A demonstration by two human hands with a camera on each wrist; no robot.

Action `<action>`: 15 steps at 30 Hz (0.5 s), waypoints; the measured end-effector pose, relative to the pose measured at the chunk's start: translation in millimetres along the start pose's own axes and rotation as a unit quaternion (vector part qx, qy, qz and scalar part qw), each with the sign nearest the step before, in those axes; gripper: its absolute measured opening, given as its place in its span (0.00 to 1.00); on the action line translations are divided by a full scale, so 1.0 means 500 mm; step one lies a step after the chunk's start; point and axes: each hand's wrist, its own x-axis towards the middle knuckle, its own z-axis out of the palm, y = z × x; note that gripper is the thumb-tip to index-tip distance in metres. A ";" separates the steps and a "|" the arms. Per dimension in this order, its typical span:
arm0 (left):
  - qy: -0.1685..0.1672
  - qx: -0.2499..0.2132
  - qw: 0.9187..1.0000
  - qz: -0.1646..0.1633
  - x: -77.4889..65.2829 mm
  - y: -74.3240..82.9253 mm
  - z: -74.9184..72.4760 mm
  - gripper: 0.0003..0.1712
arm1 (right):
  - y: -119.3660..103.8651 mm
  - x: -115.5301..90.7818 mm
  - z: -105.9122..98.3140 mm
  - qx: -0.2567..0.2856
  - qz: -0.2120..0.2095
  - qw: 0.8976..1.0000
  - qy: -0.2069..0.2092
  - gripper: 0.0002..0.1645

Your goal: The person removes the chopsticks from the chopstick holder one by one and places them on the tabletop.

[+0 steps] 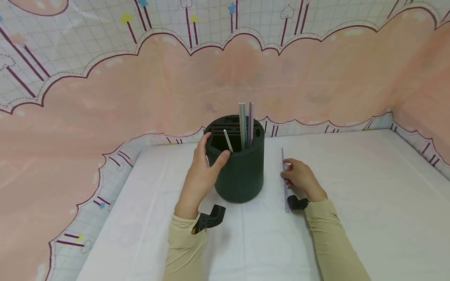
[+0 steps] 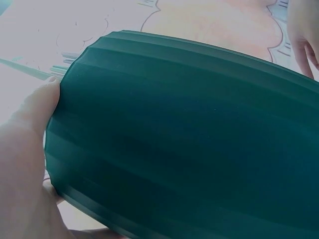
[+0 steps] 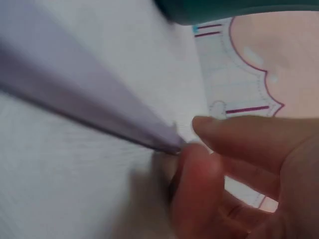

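Note:
A dark green round pen holder [image 1: 239,175] stands upright on the white-covered table, with slots and openings in its top. My left hand [image 1: 198,175] grips its left side at the rim, thumb at the front and fingers round the far side. Several slim sticks [image 1: 242,125] in pale green and lilac rise from the holder, and a white stick [image 1: 227,139] leans in its front opening. To the right, my right hand [image 1: 299,177] pinches a long slim lilac stick [image 1: 286,199] close to the tabletop. In the right wrist view this lilac stick [image 3: 99,89] runs blurred from the fingertips.
White cloth [image 1: 369,203] covers the table around both hands. A peach and white patterned curtain [image 1: 225,78] hangs behind the table and along its sides. The pen holder stands between the two hands, near the back edge.

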 end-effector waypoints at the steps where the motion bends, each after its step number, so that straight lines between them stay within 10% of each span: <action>1: 0.000 0.000 1.000 0.000 0.000 0.000 -0.001 0.42 | -0.002 0.000 -0.002 -0.013 -0.007 1.000 0.002 0.28; 15: -0.009 -0.001 1.000 0.005 0.010 -0.006 -0.008 0.43 | -0.089 -0.023 -0.030 0.065 -0.140 0.973 0.171 0.19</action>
